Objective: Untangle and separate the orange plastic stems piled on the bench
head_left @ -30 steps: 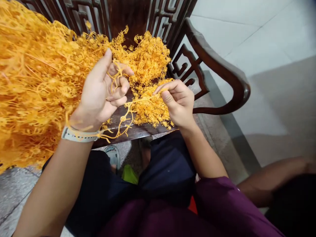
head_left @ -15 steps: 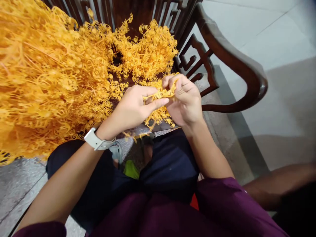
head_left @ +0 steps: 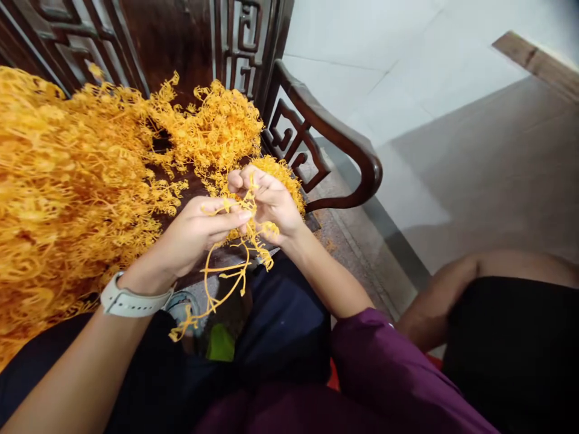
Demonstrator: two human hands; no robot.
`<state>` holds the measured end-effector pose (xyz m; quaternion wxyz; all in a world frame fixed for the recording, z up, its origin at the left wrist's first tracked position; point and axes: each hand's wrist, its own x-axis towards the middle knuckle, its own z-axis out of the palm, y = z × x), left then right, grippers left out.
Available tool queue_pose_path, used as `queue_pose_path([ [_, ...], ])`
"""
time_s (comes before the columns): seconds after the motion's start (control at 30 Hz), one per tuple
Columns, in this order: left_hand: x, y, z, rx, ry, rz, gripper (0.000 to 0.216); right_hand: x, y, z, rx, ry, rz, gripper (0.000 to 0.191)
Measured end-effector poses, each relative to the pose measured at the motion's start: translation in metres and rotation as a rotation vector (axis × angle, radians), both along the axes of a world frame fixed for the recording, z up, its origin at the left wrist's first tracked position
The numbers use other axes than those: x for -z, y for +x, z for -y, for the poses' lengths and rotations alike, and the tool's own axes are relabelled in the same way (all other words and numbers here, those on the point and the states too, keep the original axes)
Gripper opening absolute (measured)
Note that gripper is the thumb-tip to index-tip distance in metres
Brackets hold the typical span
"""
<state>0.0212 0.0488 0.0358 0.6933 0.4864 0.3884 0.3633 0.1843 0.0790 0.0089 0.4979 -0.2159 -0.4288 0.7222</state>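
A thin, branching orange plastic sprig (head_left: 226, 267) hangs between my hands, its loose strands dangling over my lap. My left hand (head_left: 199, 226) pinches it between thumb and fingers. Close against it, my right hand (head_left: 274, 202) has its fingers curled round the upper part of the same sprig. Its curled fingertips are partly hidden by the strands. To the left a big heap of similar orange sprigs (head_left: 67, 199) spreads over the dark wooden chair. A smaller clump (head_left: 221, 123) lies toward the chair's back, and more loose pieces (head_left: 284, 181) lie behind my right hand.
The chair's curved armrest (head_left: 335, 114) stands to the right of my hands, with its carved back panel (head_left: 167, 48) at the far side. Another person's bare leg (head_left: 434, 295) is at the lower right. A pale wall (head_left: 344, 36) rises beyond the armrest.
The view has shifted right, so the chair and heap appear further left. Both hands still hold the orange plastic, and a longer branching strand now dangles below them.
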Motion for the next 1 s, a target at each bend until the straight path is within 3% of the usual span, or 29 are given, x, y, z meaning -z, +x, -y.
queue_pose_path([
  [0.07, 0.002, 0.002, 0.004, -0.029, -0.015, 0.021, 0.03, 0.002, 0.002, -0.004, 0.028, 0.003, 0.013, 0.036],
  [0.13, 0.003, 0.004, 0.012, 0.045, -0.012, 0.007, 0.03, 0.007, 0.015, -0.019, 0.094, 0.01, 0.001, 0.037],
  [0.2, 0.003, 0.005, 0.023, 0.204, 0.025, -0.048, 0.035, 0.016, 0.037, -0.045, 0.244, 0.021, -0.007, 0.039],
  [0.27, 0.004, 0.006, 0.033, 0.285, 0.098, -0.108, 0.039, 0.029, 0.063, -0.076, 0.512, 0.056, 0.063, 0.044],
  [0.33, 0.006, 0.005, 0.036, 0.162, 0.138, -0.138, 0.036, 0.045, 0.083, -0.1, 0.709, 0.07, 0.186, 0.049],
  [0.47, 0.015, -0.001, 0.024, -0.165, 0.002, -0.183, 0.03, 0.071, 0.091, -0.116, 0.662, 0.201, 0.466, 0.055],
  [0.63, 0.019, 0.002, 0.015, -0.251, 0.038, -0.169, 0.024, 0.081, 0.093, -0.117, 0.635, 0.363, 0.716, 0.054],
  [0.77, 0.023, 0.007, 0.015, -0.283, 0.143, -0.218, 0.018, 0.074, 0.101, -0.111, 0.691, 0.478, 0.851, 0.051],
  [0.87, 0.025, 0.005, 0.013, -0.341, 0.33, -0.353, 0.014, 0.051, 0.09, -0.083, 0.772, 0.594, 0.808, 0.05],
  [1.0, 0.026, 0.0, 0.01, -0.419, 0.535, -0.488, 0.017, 0.016, 0.059, -0.029, 0.602, 0.863, 0.795, 0.04],
])
